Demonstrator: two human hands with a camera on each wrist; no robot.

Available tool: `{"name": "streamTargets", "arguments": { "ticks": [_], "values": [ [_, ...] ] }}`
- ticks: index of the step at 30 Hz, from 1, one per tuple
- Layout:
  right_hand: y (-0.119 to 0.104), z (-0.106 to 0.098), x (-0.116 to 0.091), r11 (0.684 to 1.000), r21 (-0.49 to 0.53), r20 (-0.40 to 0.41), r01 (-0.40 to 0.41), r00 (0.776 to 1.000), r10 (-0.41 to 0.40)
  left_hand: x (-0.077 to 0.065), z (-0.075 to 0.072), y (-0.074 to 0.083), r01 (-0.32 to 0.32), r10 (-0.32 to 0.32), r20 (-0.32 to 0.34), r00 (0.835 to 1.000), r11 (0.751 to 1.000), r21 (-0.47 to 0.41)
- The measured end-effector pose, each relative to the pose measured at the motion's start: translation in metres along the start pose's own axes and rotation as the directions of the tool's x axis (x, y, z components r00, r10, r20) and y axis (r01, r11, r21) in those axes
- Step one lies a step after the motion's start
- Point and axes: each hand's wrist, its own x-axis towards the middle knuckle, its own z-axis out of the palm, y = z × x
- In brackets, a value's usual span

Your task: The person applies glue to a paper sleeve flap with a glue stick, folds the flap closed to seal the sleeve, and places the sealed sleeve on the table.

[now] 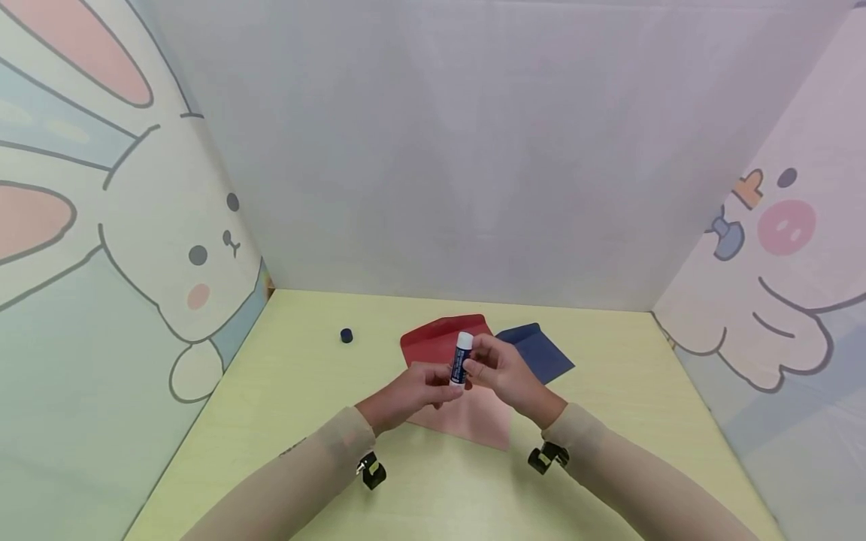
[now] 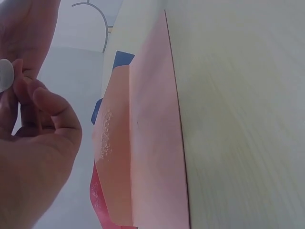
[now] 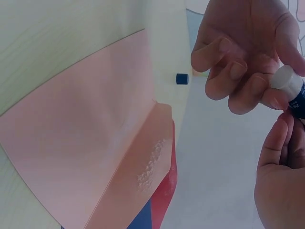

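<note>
A glue stick with a dark blue label and white ends is held up over the envelopes. My left hand pinches its lower end between thumb and fingers. From the other side, my right hand grips the barrel higher up. Below lies a pink envelope with its flap folded open. Whitish, lumpy glue shows on that flap. In the right wrist view, the white base of the stick pokes out by the left fingers.
Behind the pink envelope lie a red envelope and a dark blue envelope, partly covered. A small dark blue cap stands at the table's back left. Fabric walls with cartoon animals enclose the pale yellow table.
</note>
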Motion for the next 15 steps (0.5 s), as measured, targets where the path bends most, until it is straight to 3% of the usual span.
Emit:
{"name": "streamTargets", "arguments": {
  "ticks": [7, 15],
  "values": [
    [0.0000, 0.0018, 0.0003, 1.000, -0.016, -0.005, 0.016, 1.000, -0.016, 0.0031, 0.0069, 0.0001, 0.015, -0.018, -0.089, 0.996, 0.999, -0.040],
    [0.0027, 0.0019, 0.0006, 0.999, -0.029, 0.000, 0.030, 1.000, -0.030, 0.0049, 0.0101, 0.0010, 0.018, -0.022, -0.101, 0.995, 0.999, -0.036]
  ]
}}
